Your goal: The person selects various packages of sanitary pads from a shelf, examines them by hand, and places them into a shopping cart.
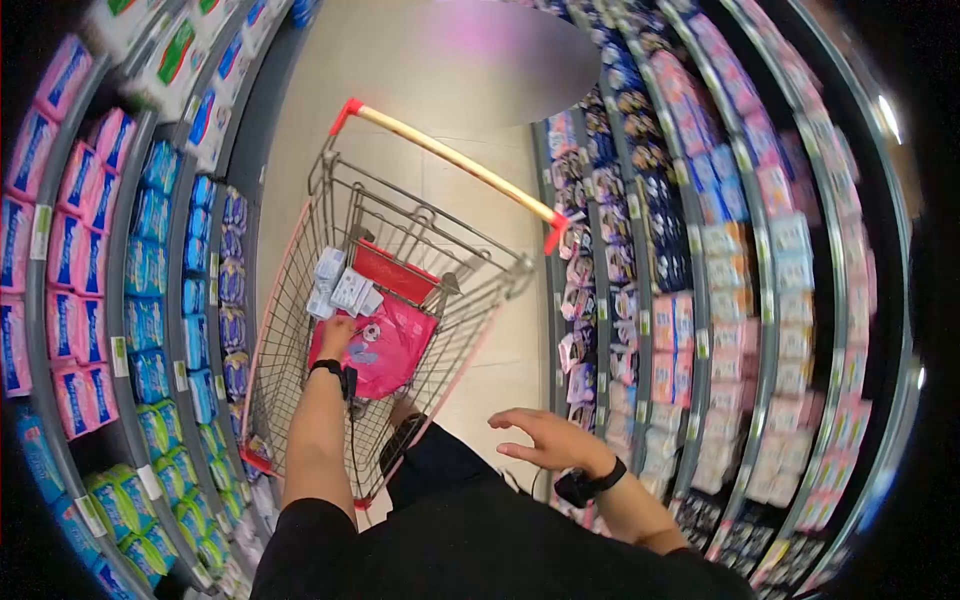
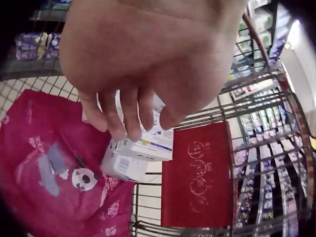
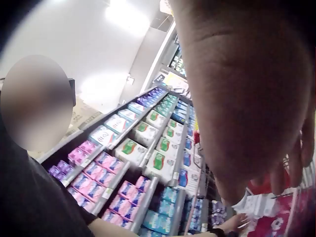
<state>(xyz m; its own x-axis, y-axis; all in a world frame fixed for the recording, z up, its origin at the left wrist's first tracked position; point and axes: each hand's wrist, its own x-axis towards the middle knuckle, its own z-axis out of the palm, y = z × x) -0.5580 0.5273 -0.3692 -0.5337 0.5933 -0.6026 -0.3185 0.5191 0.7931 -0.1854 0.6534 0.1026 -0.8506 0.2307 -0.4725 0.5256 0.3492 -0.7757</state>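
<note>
In the head view my left hand is inside a wire shopping cart, over a pink bag and beside several white packages. The left wrist view shows that hand with fingers loosely bent in front of white boxes; no grip on them is visible, and whether the fingertips touch them I cannot tell. The pink bag has a panda print. My right hand hovers outside the cart, fingers extended, holding nothing; its palm fills much of the right wrist view.
A red panel stands in the cart beside the boxes. The cart's yellow handle is at its far end. Shelves of pink and blue packs line the left, more packed shelves the right. Pale tiled floor runs between them.
</note>
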